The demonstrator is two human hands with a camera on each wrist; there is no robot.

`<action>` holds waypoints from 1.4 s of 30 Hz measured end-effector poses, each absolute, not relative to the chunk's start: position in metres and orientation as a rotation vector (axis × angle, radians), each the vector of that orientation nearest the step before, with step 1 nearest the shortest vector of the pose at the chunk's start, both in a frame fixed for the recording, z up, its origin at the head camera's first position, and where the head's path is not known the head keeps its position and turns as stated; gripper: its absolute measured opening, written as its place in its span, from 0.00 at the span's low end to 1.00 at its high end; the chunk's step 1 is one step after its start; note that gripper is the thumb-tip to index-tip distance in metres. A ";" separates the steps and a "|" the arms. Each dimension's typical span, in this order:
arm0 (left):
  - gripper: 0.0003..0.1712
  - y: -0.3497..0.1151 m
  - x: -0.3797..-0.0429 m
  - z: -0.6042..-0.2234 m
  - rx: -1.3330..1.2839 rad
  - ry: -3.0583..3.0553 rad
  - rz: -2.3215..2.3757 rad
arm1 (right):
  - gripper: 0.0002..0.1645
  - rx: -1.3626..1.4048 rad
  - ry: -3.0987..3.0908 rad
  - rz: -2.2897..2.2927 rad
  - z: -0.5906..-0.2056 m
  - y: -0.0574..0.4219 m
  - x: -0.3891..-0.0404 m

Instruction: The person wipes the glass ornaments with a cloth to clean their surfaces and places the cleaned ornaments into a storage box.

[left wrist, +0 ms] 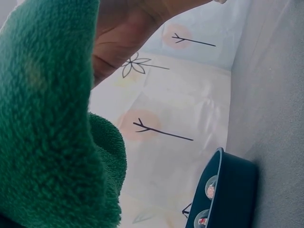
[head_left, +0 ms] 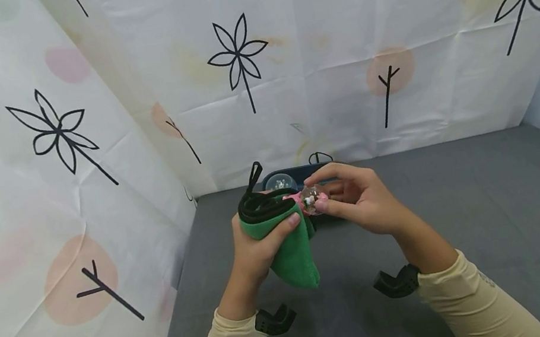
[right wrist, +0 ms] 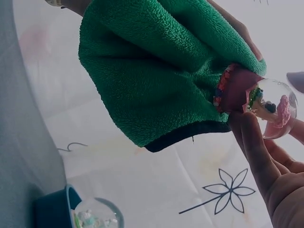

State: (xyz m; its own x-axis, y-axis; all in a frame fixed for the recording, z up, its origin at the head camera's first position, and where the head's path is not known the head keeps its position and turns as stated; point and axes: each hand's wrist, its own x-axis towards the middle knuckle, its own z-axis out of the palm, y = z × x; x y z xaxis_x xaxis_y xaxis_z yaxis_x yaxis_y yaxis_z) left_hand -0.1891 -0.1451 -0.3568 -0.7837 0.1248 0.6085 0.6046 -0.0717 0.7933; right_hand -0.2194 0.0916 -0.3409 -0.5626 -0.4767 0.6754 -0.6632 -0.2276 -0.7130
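A small snow globe [head_left: 312, 200] with a clear dome and pink base is held up between both hands. Its dome [right wrist: 287, 107] shows tiny coloured figures, and a band of small red and blue decorations rings the base. My left hand [head_left: 257, 252] grips a green towel [head_left: 294, 260] with black edging and a hanging loop, bunched against the globe's base. Thumb and fingers of my right hand [head_left: 362, 200] are curved around the dome side. Towel folds hide part of the base and most of the left fingers.
Behind the hands, a dark blue bin [left wrist: 237, 185] stands on the grey tabletop [head_left: 472, 205], near the patterned cloth backdrop [head_left: 319, 15]. Several other clear globes are in it, including one with a large dome [head_left: 280, 183]. Black wrist mounts [head_left: 397, 282] jut from both sleeves.
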 end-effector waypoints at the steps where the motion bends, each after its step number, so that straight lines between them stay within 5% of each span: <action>1: 0.24 -0.145 -0.189 -0.357 -0.784 -1.866 -1.918 | 0.18 1.376 -1.859 1.896 -0.340 0.091 -0.219; 42: 0.25 -0.145 -0.193 -0.358 -0.821 -1.887 -1.624 | 0.17 1.333 -2.131 1.791 -0.340 0.096 -0.223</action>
State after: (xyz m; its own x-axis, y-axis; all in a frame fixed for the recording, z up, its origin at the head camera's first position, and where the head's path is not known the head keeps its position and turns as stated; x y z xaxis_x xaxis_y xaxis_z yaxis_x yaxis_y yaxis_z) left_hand -0.1930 -0.1453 -0.3578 -0.6845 0.1127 0.7202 0.7290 0.1000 0.6772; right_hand -0.2231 0.0964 -0.3403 -0.6258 -0.5637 0.5391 -0.6278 -0.0460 -0.7770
